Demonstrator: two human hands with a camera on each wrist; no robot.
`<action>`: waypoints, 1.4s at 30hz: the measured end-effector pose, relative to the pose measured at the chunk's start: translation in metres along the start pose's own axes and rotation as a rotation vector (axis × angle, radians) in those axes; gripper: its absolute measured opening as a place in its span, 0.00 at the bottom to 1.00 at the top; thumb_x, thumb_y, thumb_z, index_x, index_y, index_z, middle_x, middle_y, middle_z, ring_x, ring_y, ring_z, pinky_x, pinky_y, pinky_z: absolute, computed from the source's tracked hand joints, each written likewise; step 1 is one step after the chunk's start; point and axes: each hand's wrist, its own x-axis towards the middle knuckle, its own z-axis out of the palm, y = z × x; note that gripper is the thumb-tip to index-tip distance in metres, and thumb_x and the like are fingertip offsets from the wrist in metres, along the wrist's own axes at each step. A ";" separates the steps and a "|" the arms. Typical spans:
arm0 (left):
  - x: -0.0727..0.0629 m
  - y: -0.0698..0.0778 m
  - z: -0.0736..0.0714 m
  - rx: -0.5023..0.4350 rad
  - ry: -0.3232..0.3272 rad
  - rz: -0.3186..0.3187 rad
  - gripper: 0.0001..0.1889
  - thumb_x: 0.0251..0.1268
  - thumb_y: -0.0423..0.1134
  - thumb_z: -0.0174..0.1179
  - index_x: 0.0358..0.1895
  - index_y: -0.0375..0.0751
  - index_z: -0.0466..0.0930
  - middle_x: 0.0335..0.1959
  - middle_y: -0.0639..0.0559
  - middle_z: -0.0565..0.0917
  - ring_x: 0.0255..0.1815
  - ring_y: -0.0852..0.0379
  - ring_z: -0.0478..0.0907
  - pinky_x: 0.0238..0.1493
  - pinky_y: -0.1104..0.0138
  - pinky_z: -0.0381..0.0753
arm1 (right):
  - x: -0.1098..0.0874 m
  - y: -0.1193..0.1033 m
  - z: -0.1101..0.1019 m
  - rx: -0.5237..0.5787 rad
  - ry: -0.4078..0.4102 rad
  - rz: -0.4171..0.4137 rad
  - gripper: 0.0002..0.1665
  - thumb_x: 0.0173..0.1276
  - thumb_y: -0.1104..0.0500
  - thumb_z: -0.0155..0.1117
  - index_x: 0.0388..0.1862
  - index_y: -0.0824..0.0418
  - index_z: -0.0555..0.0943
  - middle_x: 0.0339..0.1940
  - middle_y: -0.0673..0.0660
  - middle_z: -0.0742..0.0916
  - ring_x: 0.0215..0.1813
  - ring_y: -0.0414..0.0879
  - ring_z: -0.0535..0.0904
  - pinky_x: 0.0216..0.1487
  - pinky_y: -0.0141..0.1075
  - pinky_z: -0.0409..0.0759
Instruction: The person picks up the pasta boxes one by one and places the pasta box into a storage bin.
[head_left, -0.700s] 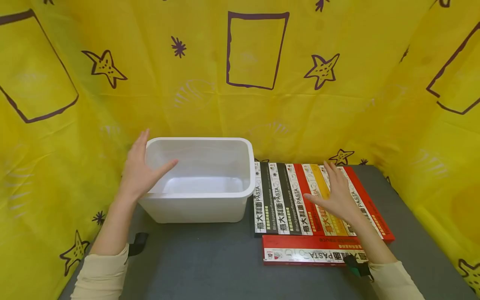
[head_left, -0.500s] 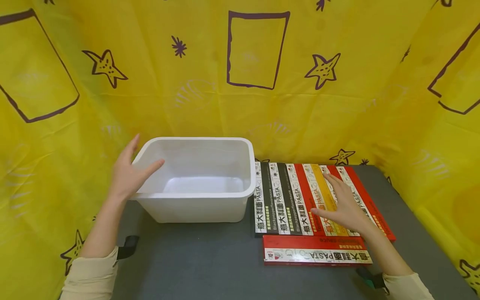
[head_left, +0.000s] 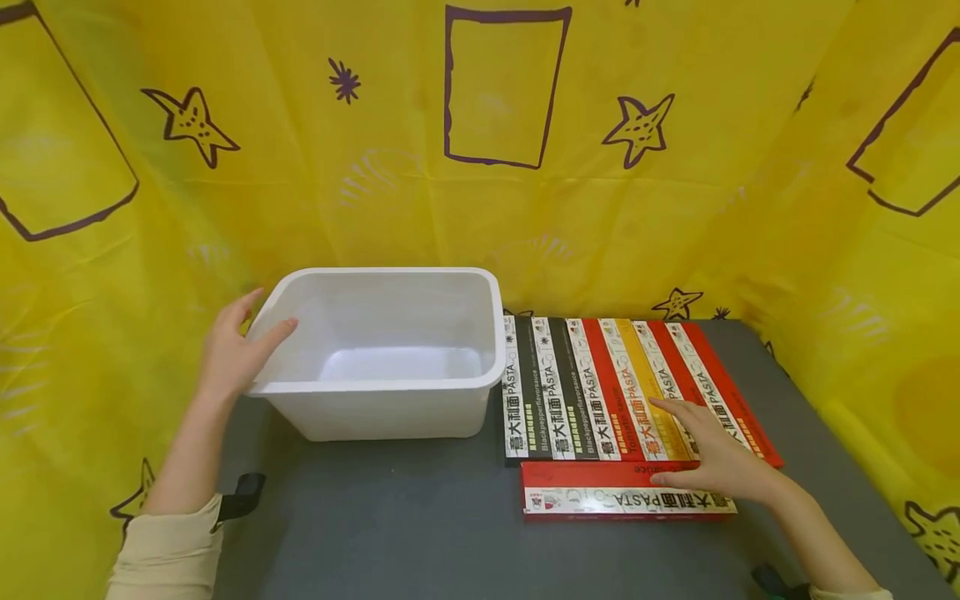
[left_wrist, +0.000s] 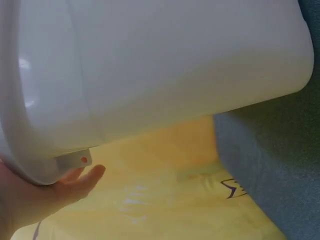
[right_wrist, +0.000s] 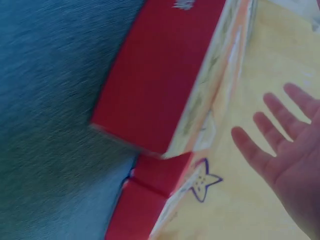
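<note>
A white plastic bin [head_left: 375,412] stands on the left of the table. My left hand [head_left: 231,346] holds its left rim, thumb over the inside and fingers outside; in the left wrist view, that hand [left_wrist: 47,195] is under the rim beside a small tab. On the right, my right hand [head_left: 723,462] is spread just above a red and white pasta box [head_left: 585,500] lying crosswise at the front. Its fingers stay apart from the box in the right wrist view, where the red box end [right_wrist: 155,75] shows. Several pasta boxes [head_left: 577,392] lie side by side behind it.
The dark grey tabletop [head_left: 390,517] extends in front of the bin and boxes. Yellow cloth [head_left: 495,208] with drawn stars and rectangles encloses the back and both sides. The bin's right wall is close to the row of boxes.
My left hand has moved left and down, from over the bin to its left rim. The right hand has come down and toward me, from above the row to above the front box.
</note>
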 end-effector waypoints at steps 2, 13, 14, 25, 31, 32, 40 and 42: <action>0.001 -0.002 0.001 0.036 -0.012 0.022 0.40 0.68 0.53 0.56 0.76 0.36 0.54 0.73 0.30 0.58 0.68 0.28 0.57 0.61 0.35 0.58 | -0.006 0.003 0.001 -0.007 -0.008 -0.002 0.58 0.48 0.39 0.79 0.73 0.59 0.63 0.68 0.62 0.70 0.66 0.62 0.63 0.52 0.70 0.68; 0.003 -0.005 0.003 0.209 -0.162 0.104 0.42 0.71 0.55 0.53 0.75 0.30 0.49 0.75 0.26 0.48 0.72 0.25 0.46 0.65 0.31 0.46 | -0.028 0.009 0.006 -0.168 0.014 -0.037 0.52 0.42 0.30 0.77 0.61 0.54 0.74 0.56 0.48 0.77 0.57 0.45 0.69 0.52 0.46 0.73; 0.003 -0.006 0.004 0.218 -0.165 0.109 0.42 0.71 0.55 0.53 0.75 0.30 0.50 0.75 0.26 0.49 0.72 0.24 0.46 0.65 0.31 0.46 | -0.029 0.010 0.006 -0.179 0.015 -0.042 0.51 0.42 0.29 0.76 0.61 0.53 0.74 0.55 0.46 0.78 0.56 0.44 0.69 0.52 0.45 0.73; 0.003 -0.007 0.004 0.241 -0.176 0.113 0.40 0.71 0.55 0.53 0.74 0.30 0.53 0.74 0.26 0.49 0.71 0.23 0.47 0.63 0.30 0.47 | -0.038 0.018 0.006 -0.252 0.054 -0.084 0.43 0.40 0.28 0.76 0.53 0.47 0.77 0.50 0.41 0.78 0.51 0.41 0.72 0.50 0.33 0.69; 0.004 -0.008 0.005 0.250 -0.181 0.112 0.40 0.71 0.56 0.52 0.74 0.30 0.53 0.75 0.27 0.49 0.71 0.23 0.47 0.63 0.30 0.47 | -0.040 0.022 0.008 -0.247 0.069 -0.128 0.42 0.41 0.30 0.77 0.53 0.47 0.77 0.49 0.39 0.79 0.51 0.41 0.73 0.53 0.25 0.63; 0.004 -0.008 0.006 0.251 -0.182 0.112 0.40 0.71 0.56 0.52 0.74 0.30 0.53 0.75 0.27 0.49 0.71 0.23 0.47 0.63 0.30 0.47 | -0.041 0.022 0.008 -0.246 0.070 -0.129 0.41 0.41 0.31 0.78 0.53 0.46 0.78 0.50 0.39 0.79 0.51 0.41 0.73 0.53 0.24 0.63; 0.003 -0.008 0.005 0.243 -0.179 0.114 0.40 0.71 0.55 0.53 0.74 0.29 0.54 0.74 0.26 0.50 0.71 0.23 0.47 0.63 0.29 0.47 | -0.046 0.022 0.011 -0.291 0.084 -0.135 0.41 0.42 0.32 0.78 0.56 0.43 0.79 0.53 0.43 0.79 0.53 0.42 0.74 0.51 0.27 0.69; 0.003 -0.008 0.005 0.243 -0.176 0.117 0.39 0.71 0.55 0.53 0.74 0.29 0.55 0.74 0.25 0.50 0.71 0.23 0.48 0.63 0.30 0.47 | -0.045 0.023 0.011 -0.295 0.093 -0.154 0.42 0.41 0.33 0.79 0.56 0.44 0.79 0.52 0.42 0.79 0.52 0.41 0.73 0.51 0.26 0.69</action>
